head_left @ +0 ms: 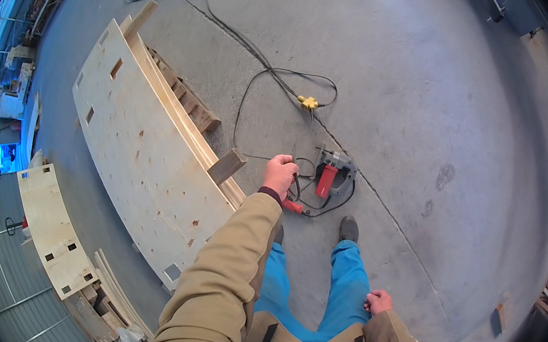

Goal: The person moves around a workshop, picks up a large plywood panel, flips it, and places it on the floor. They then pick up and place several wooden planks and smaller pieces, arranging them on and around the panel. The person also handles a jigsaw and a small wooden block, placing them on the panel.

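Your left hand (279, 174) partly hides the dark item (298, 185) in its grip; the red object (293, 205) just below is indistinct.

Knotty matt wood makes the sheet (142, 153) at ten o'clock, red plastic and grey metal the tool (327, 181) at three, matt cloth the sleeve (210, 295) at seven, and dull, marked concrete the floor (427, 84).

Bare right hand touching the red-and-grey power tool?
Apart. Head view shows blue trouser leg and grey floor between right hand and power tool.
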The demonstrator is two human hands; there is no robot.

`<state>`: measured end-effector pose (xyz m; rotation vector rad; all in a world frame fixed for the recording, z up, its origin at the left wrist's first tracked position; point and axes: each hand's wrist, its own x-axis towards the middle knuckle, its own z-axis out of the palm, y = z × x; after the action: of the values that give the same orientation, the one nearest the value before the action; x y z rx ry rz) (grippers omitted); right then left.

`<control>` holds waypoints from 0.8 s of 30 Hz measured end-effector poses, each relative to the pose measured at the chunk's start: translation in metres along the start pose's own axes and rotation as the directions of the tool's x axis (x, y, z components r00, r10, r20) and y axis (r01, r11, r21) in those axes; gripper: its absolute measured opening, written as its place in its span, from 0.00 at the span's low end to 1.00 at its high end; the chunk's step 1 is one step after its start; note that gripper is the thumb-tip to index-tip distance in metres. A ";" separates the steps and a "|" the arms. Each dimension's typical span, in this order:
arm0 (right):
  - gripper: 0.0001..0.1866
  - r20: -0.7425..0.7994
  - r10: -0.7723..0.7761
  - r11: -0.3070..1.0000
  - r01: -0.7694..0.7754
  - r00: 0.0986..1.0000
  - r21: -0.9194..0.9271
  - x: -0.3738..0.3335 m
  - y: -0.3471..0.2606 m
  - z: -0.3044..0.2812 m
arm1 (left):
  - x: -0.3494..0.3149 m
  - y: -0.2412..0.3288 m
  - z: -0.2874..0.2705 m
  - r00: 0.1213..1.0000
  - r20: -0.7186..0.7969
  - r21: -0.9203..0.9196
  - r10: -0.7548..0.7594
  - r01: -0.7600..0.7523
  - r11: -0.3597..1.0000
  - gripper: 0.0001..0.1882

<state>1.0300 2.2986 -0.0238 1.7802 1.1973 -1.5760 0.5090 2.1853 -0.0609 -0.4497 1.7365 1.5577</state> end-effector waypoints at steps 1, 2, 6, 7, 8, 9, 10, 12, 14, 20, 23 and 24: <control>0.15 0.005 -0.010 1.000 0.010 1.000 -0.009 0.000 -0.001 0.002 | 0.000 -0.005 0.000 1.000 0.000 0.012 -0.021 0.021 1.000 0.14; 0.15 0.007 -0.012 1.000 0.012 1.000 -0.016 0.000 -0.002 0.004 | 0.000 -0.009 0.001 0.999 0.002 0.025 -0.041 0.041 0.999 0.14; 0.14 -0.001 0.007 0.999 -0.007 1.000 -0.046 -0.002 -0.008 0.010 | -0.002 -0.022 0.003 0.998 -0.021 0.049 -0.064 0.065 0.997 0.15; 0.13 0.008 -0.022 0.999 0.023 1.000 -0.044 -0.003 -0.010 0.011 | -0.002 -0.025 0.003 0.996 -0.033 0.040 -0.080 0.081 0.996 0.15; 0.13 0.005 -0.028 0.999 0.028 1.000 -0.039 -0.003 -0.012 0.012 | -0.002 -0.030 0.001 0.997 -0.047 0.065 -0.054 0.057 0.996 0.16; 0.13 -0.001 -0.016 0.999 0.016 1.000 -0.032 -0.004 -0.014 0.013 | -0.002 -0.035 -0.003 0.997 -0.055 0.081 -0.054 0.058 0.995 0.17; 0.12 0.016 -0.058 0.997 0.059 0.998 -0.040 -0.005 -0.016 0.013 | -0.003 -0.044 -0.006 0.994 -0.065 0.084 -0.089 0.095 0.992 0.17; 0.10 0.013 -0.056 0.996 0.057 0.998 -0.076 -0.007 -0.021 0.014 | -0.007 -0.066 -0.017 0.989 -0.096 0.139 -0.113 0.125 0.982 0.20; 0.10 0.024 -0.059 0.996 0.060 0.998 -0.059 -0.009 -0.025 0.016 | -0.014 -0.093 -0.029 0.983 -0.144 0.169 -0.112 0.136 0.976 0.26; 0.11 0.001 -0.064 0.995 0.064 0.998 -0.074 -0.017 -0.037 0.021 | -0.076 -0.173 -0.056 0.993 -0.106 0.688 -0.052 0.111 0.717 0.27; 0.12 0.000 -0.060 0.988 0.059 0.998 -0.145 -0.020 -0.043 0.024 | -0.117 -0.193 -0.074 0.985 -0.071 0.706 -0.160 0.163 0.690 0.27; 0.12 0.033 -0.091 0.982 0.096 0.995 -0.163 -0.021 -0.046 0.026 | -0.131 -0.199 -0.083 0.978 -0.053 0.702 -0.201 0.180 0.689 0.27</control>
<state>0.9785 2.2948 -0.0009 1.6161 1.3746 -1.4993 0.7087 2.0385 -0.1057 -0.1976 2.0252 0.6456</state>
